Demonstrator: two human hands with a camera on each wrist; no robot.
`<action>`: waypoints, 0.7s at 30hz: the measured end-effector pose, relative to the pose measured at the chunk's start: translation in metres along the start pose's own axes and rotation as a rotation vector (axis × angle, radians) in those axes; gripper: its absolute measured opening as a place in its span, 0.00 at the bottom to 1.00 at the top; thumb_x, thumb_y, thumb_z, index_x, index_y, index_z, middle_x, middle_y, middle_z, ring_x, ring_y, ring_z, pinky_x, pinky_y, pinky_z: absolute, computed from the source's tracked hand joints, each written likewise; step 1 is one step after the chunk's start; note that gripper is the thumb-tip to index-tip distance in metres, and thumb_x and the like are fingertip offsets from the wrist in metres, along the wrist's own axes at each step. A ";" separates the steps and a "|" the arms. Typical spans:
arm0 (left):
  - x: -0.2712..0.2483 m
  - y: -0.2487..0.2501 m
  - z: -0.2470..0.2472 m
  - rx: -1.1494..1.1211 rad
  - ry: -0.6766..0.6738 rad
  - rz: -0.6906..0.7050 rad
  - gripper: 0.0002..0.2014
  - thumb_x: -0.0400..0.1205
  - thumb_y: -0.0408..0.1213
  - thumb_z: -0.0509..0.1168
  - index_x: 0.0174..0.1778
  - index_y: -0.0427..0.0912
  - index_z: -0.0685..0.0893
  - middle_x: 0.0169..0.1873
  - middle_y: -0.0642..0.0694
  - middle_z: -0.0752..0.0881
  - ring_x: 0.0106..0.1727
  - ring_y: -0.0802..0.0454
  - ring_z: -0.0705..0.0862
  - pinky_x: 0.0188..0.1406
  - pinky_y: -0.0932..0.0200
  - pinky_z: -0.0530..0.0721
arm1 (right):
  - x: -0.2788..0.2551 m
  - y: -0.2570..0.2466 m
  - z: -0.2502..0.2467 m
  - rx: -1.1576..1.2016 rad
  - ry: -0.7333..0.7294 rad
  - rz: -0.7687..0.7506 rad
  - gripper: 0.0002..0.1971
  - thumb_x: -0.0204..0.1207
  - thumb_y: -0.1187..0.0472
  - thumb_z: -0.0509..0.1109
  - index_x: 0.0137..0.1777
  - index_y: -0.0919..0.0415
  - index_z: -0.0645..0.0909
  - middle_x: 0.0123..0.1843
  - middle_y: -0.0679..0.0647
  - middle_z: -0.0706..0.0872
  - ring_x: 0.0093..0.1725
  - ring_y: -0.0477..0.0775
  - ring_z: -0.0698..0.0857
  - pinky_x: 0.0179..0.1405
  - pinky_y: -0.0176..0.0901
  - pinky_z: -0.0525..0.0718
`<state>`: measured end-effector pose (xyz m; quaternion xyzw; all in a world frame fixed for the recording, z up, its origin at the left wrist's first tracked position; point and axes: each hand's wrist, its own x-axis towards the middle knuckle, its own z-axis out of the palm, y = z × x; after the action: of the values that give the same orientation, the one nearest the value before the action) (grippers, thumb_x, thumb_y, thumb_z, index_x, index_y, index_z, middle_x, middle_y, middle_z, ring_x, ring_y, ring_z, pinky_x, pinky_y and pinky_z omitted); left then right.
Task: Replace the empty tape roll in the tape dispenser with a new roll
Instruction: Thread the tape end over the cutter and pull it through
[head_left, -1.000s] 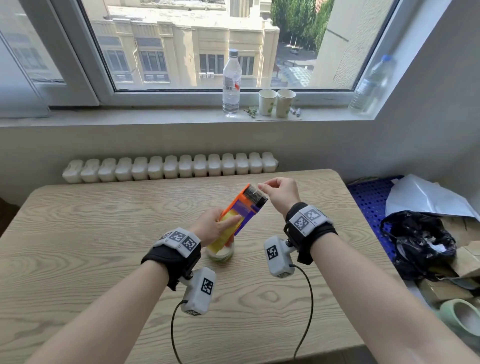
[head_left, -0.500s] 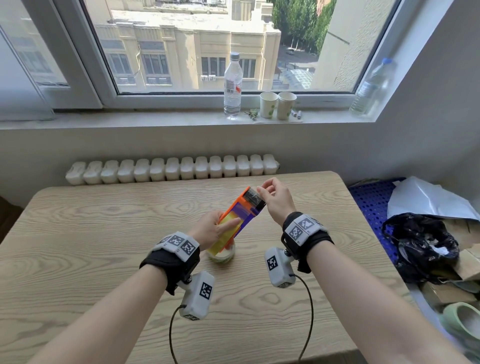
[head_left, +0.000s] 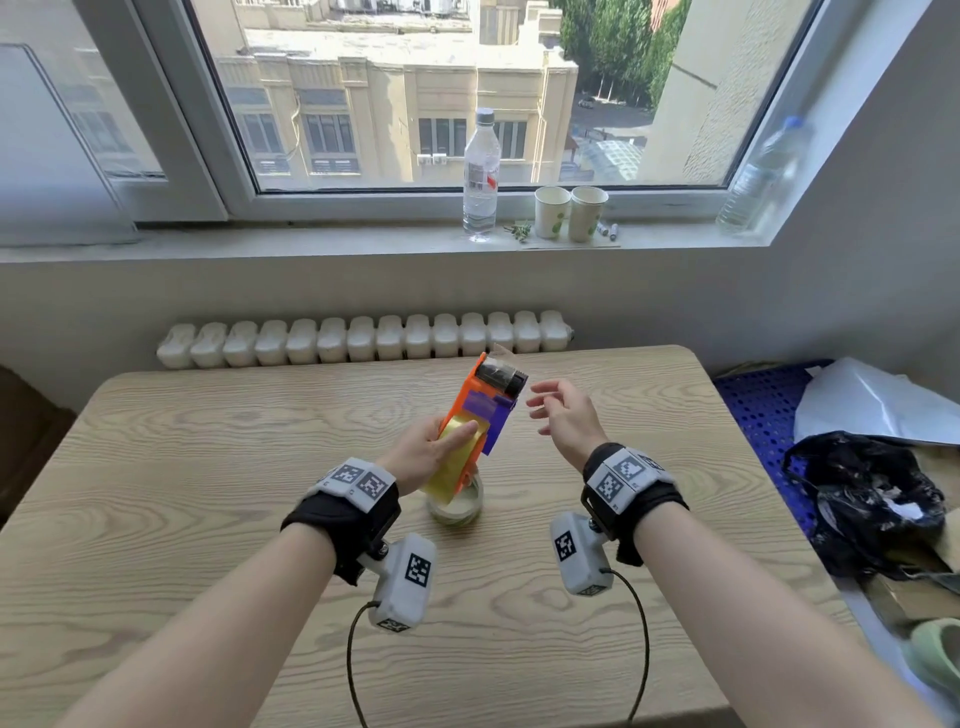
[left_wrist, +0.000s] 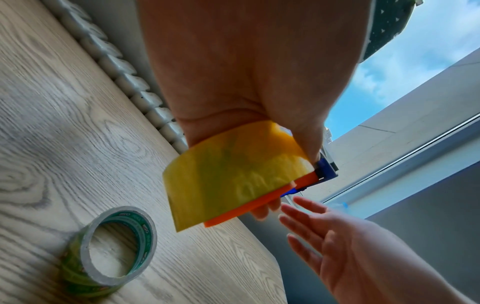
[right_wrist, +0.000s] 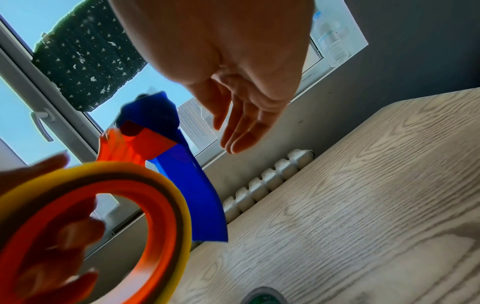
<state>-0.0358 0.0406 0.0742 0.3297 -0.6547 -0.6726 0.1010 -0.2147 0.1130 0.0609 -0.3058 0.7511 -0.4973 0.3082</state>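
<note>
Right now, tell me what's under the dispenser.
A tape roll stands on the table below the dispenser, which the left hand holds. In the head view the dispenser covers the roll's far side.

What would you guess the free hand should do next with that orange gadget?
Probably bring the open right hand back to the black roller end of the orange and purple tape dispenser. The left hand grips it around the yellow tape roll, and the right hand hovers beside it, holding nothing.
</note>
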 end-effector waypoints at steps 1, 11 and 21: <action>0.000 0.002 -0.001 -0.001 0.009 0.007 0.11 0.85 0.40 0.56 0.50 0.35 0.77 0.34 0.40 0.83 0.23 0.58 0.85 0.24 0.64 0.83 | -0.004 0.000 0.001 -0.007 -0.044 0.010 0.14 0.77 0.73 0.54 0.58 0.65 0.76 0.50 0.59 0.82 0.49 0.55 0.81 0.40 0.41 0.79; 0.002 0.005 -0.010 0.057 0.039 0.008 0.17 0.84 0.46 0.56 0.54 0.36 0.81 0.47 0.38 0.87 0.46 0.43 0.86 0.46 0.55 0.83 | -0.023 0.006 0.024 -0.015 -0.155 -0.090 0.17 0.66 0.65 0.78 0.54 0.68 0.81 0.51 0.62 0.88 0.50 0.58 0.87 0.48 0.39 0.85; -0.002 0.005 -0.008 -0.079 0.024 -0.047 0.17 0.82 0.47 0.59 0.49 0.38 0.85 0.44 0.37 0.88 0.44 0.42 0.86 0.45 0.50 0.84 | -0.031 0.003 0.024 0.000 -0.179 -0.073 0.17 0.63 0.72 0.77 0.52 0.68 0.80 0.46 0.59 0.85 0.48 0.55 0.84 0.48 0.48 0.87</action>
<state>-0.0314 0.0348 0.0802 0.3488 -0.6184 -0.6962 0.1057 -0.1778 0.1244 0.0555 -0.3761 0.7091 -0.4787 0.3557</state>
